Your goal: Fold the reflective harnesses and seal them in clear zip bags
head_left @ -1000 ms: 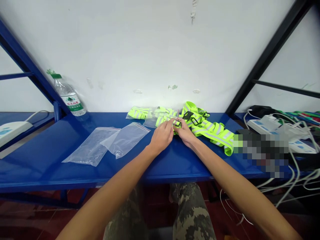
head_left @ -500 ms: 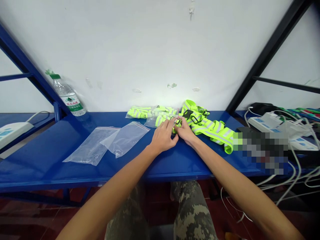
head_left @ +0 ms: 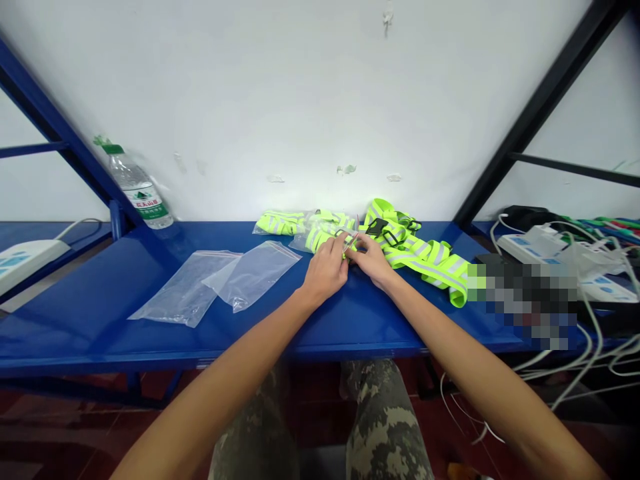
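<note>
My left hand [head_left: 326,270] and my right hand [head_left: 373,259] meet near the middle of the table. Their fingers are closed on the red-lined edge of a clear zip bag, which has a folded neon-yellow reflective strap [head_left: 317,238] inside. The fingertips partly hide the bag's opening. Behind it lie two more bagged straps [head_left: 281,223], [head_left: 333,218] in similar clear bags. Just right of my right hand is a loose heap of yellow-and-silver reflective straps [head_left: 425,257] with a black buckle [head_left: 376,227].
Two flat clear zip bags [head_left: 185,288], [head_left: 255,275] overlap on the blue table [head_left: 100,320]. A water bottle [head_left: 140,190] leans at the back left. Power strips [head_left: 595,283], [head_left: 30,262] with white cables flank the table. Part of the right side is pixelated.
My fingers have shifted slightly along the bag's edge, and the left thumb has drawn in. The view has moved a little; the other things stay put.
</note>
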A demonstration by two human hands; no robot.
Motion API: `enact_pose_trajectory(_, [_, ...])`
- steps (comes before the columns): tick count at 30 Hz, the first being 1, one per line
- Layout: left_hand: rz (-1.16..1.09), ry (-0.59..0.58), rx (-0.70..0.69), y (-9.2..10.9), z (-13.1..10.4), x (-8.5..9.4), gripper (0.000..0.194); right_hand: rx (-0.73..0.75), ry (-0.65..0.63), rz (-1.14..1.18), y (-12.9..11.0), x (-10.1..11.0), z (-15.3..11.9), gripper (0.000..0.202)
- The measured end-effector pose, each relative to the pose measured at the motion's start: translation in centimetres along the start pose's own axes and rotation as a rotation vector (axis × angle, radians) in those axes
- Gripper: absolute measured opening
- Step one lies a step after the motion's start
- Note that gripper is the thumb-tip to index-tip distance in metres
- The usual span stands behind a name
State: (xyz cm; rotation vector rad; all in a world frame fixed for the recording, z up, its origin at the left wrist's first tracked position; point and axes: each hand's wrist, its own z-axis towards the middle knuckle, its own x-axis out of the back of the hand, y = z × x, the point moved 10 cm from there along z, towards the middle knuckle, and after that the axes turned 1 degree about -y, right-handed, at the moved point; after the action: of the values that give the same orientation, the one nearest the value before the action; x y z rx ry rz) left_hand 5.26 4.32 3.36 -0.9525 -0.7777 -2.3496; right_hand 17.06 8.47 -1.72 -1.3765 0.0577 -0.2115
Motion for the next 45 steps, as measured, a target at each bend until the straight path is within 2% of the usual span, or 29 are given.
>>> enact_pose_trajectory(3, [0.005,0.006,0.019,-0.2,0.0,0.1,0.057,-0.003,-0.058,0.092,-0.3,-0.5,-0.2,0.051])
enact_pose_trajectory(7, [0.018,0.012,0.056,-0.5,-0.1,0.1,0.057,0.037,-0.090,0.087,-0.8,-0.9,-0.4,0.040])
enact_pose_trajectory(12, [-0.023,0.007,0.067,-0.7,-0.1,-0.3,0.059,0.070,-0.051,0.060,-0.5,-0.8,-0.2,0.034])
enact_pose_trajectory(22, [-0.124,0.039,-0.056,0.6,-0.2,-0.5,0.058,0.109,0.033,0.013,0.1,-0.1,0.4,0.034])
enact_pose_trajectory(26, [-0.137,0.044,-0.102,1.3,-0.3,-0.5,0.057,0.142,0.087,-0.094,-0.4,0.4,0.2,0.025])
enact_pose_trajectory(29, [-0.130,0.060,-0.134,2.0,-0.5,-0.2,0.055,0.153,0.129,-0.182,-0.6,0.9,0.1,0.019])
enact_pose_trajectory(33, [-0.096,0.137,-0.117,2.5,-0.5,1.2,0.047,0.131,0.125,-0.148,-0.2,1.0,0.3,0.019])
enact_pose_trajectory(35, [-0.081,0.245,-0.044,1.5,-0.4,2.6,0.045,0.110,0.123,-0.108,0.0,1.2,0.5,0.022])
enact_pose_trajectory(38, [-0.075,0.377,0.186,-2.5,-0.3,4.1,0.047,0.099,0.132,-0.085,0.1,1.4,0.6,0.028])
enact_pose_trajectory(39, [-0.082,0.367,0.274,-4.1,-0.3,3.9,0.048,0.103,0.136,-0.091,0.1,1.5,0.6,0.030])
enact_pose_trajectory(42, [-0.138,0.212,0.466,-7.9,-0.2,2.0,0.057,0.131,0.146,-0.129,-0.2,1.7,0.5,0.033])
enact_pose_trajectory(45, [-0.163,0.126,0.490,-8.8,-0.3,0.8,0.062,0.148,0.157,-0.163,-0.5,1.9,0.4,0.035])
